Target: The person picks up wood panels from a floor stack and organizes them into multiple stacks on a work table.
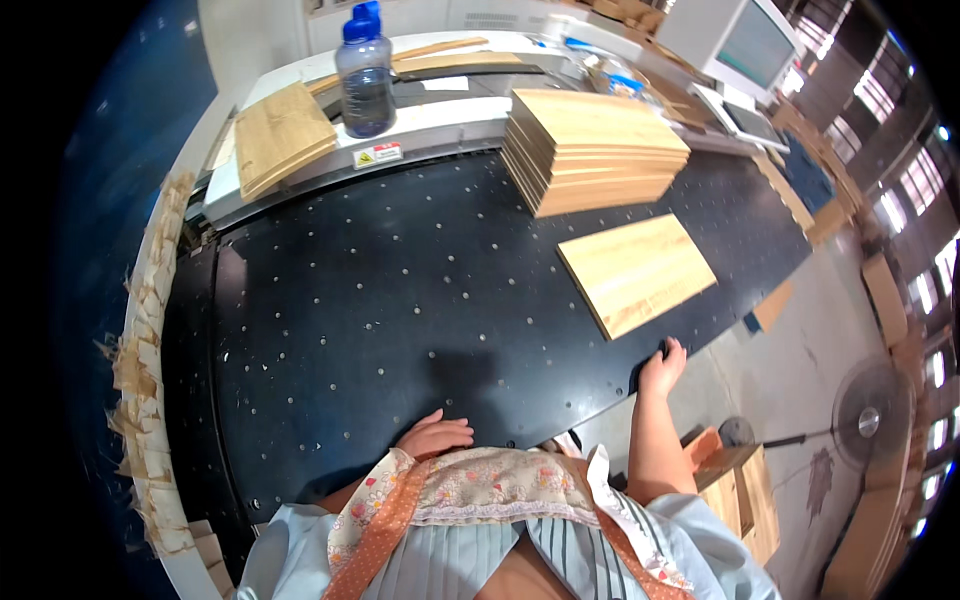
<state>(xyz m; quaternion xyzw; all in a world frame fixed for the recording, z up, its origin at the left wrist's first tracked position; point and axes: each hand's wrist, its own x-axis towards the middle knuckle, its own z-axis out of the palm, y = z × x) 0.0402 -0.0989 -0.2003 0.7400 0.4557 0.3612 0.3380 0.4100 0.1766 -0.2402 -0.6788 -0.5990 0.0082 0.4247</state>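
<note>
Right hand [662, 368] on black table [400, 300] edge near single plank [636, 272], fingers seemingly curled; left hand [436, 436] flat, fingers together.

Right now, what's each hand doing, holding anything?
Left hand: empty, resting loosely curled on the black table edge.
Right hand: empty, fingers on the table edge near the single board.
</note>
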